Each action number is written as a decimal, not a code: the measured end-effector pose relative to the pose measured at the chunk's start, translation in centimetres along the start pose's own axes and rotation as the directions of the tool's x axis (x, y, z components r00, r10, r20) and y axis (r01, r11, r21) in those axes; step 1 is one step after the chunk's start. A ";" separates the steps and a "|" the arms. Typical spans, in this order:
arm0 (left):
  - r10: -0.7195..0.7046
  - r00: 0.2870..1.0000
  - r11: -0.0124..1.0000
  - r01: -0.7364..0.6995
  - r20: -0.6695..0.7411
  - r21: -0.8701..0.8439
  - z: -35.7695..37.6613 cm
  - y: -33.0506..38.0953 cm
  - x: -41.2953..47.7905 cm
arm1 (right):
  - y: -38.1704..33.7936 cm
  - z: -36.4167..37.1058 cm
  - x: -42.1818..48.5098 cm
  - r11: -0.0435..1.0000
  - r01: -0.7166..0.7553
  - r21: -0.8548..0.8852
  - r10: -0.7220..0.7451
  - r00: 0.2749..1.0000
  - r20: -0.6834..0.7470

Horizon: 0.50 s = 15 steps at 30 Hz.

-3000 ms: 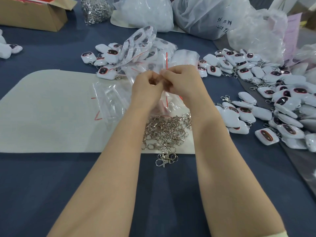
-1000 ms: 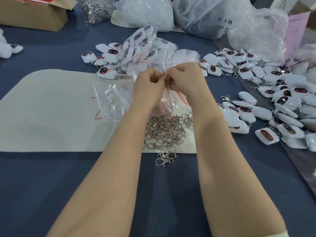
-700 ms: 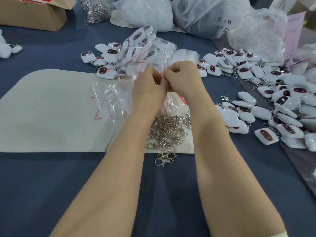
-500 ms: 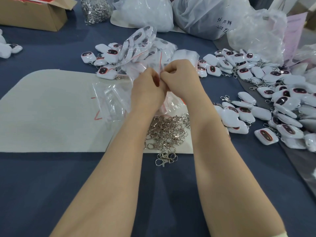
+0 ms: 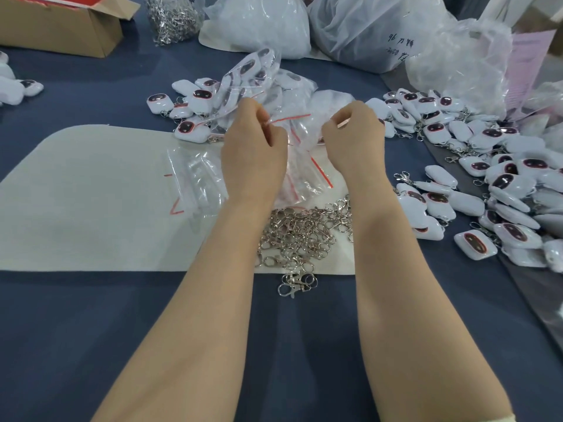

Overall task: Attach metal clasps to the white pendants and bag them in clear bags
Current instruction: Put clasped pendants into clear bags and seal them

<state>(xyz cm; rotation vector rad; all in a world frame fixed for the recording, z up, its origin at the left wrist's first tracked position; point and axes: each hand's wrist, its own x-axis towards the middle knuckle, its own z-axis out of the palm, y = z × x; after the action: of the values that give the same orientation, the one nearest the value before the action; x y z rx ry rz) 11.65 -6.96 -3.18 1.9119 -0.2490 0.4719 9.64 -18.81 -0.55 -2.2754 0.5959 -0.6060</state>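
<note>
Hands apart, left hand (image 5: 253, 153), right hand (image 5: 355, 138) pinching clear bag (image 5: 301, 129) top; risk: unsealed strip from uneven pull.

one wide-angle view from the person's head looks forward and down along both forearms onto the table (image 5: 91, 330). the left grip (image 5: 254, 150) and right grip (image 5: 355, 141) sit near, just above centre; big bags (image 5: 365, 32) at the table's far side fill the top.
</note>
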 end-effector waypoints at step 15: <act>-0.123 0.991 0.978 0.131 0.061 -0.164 1.3 0.6 -0.2 | -4.7 -0.6 -1.1 0.983 0.102 -0.150 -0.050 0.948 0.315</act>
<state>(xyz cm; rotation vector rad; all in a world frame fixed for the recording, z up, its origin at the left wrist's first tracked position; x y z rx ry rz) 11.53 -8.41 -3.23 1.7641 -0.1916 0.3076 9.52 -15.44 2.92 -2.4920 0.4172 -0.2305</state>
